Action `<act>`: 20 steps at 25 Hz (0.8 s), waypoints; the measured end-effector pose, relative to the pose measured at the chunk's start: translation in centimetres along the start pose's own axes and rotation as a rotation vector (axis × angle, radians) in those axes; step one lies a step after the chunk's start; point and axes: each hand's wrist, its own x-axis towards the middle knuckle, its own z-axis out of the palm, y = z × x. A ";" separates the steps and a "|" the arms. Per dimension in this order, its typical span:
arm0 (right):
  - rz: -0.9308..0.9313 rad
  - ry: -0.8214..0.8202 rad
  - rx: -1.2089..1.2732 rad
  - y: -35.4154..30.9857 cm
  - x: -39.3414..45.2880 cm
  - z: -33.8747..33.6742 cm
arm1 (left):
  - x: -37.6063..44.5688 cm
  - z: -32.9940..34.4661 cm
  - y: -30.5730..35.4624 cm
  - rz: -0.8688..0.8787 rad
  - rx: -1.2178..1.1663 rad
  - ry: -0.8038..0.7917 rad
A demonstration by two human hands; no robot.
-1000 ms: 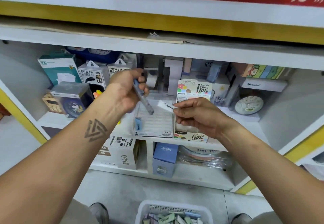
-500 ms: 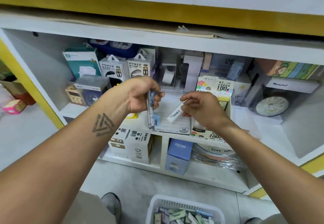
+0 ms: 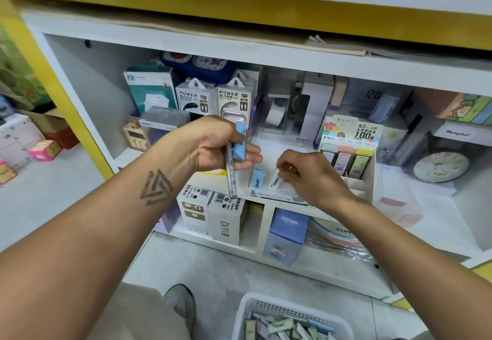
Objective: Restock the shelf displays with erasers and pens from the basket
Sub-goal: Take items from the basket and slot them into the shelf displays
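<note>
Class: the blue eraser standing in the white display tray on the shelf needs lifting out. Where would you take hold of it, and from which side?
Pinch the blue eraser by its upper end, coming from above. It stands upright in the display tray, so only its top and upper faces are free; the right hand is close beside it.

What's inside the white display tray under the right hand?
One blue eraser stands at the tray's left end. The right hand pinches a white eraser inside it. That hand covers the tray's right part.
</note>
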 end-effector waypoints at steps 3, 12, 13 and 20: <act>-0.045 -0.093 -0.107 -0.6 0.1 0.3 | -0.2 -0.1 -0.2 0.012 0.019 -0.029; 0.312 0.082 0.830 -1.7 0.0 -3.1 | 0.0 2.6 -0.5 0.027 0.186 -0.281; 0.317 0.076 0.871 -1.7 -0.2 -3.4 | 0.0 3.1 -0.6 0.036 0.211 -0.294; 0.312 0.133 0.980 -0.5 -1.0 -5.3 | 0.5 5.4 -0.3 -0.001 0.265 -0.283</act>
